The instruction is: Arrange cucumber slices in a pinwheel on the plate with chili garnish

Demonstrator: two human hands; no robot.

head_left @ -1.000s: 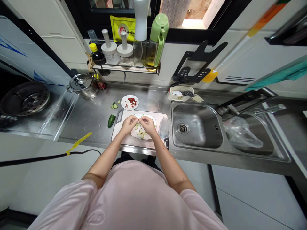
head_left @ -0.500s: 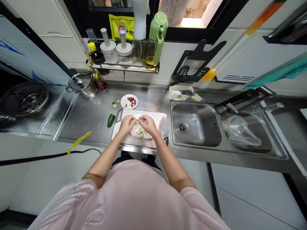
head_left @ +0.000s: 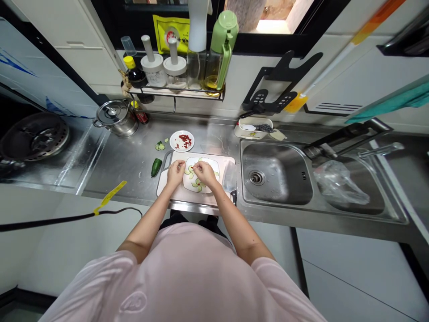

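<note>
A white plate (head_left: pixel 188 184) with cucumber slices (head_left: pixel 197 185) set in pinwheel shapes lies on the pale cutting board (head_left: pixel 174 193). Small red dots mark the middles of some pinwheels. My right hand (head_left: pixel 205 174) is above the plate, its fingertips pinched at a small red piece (head_left: pixel 192 168) over the upper left pinwheel. At the plate's left edge is my left hand (head_left: pixel 174 174), thumb and fingers pressed together; anything between them is too small to make out. Behind the board stands a round white plate (head_left: pixel 173 142) of chopped red pieces (head_left: pixel 184 141).
A cucumber end (head_left: pixel 156 167) and several cut slices (head_left: pixel 159 146) lie left of the board. A cleaver (head_left: pixel 229 177) rests along the board's right side. The sink (head_left: pixel 278 174) is to the right, a lidded pot (head_left: pixel 117 117) at back left, a spice rack (head_left: pixel 177 92) above.
My left hand has drawn away to the left from my right hand, opening a gap over the plate. My right hand stays pinched over the upper left pinwheel. The view has shifted slightly.
</note>
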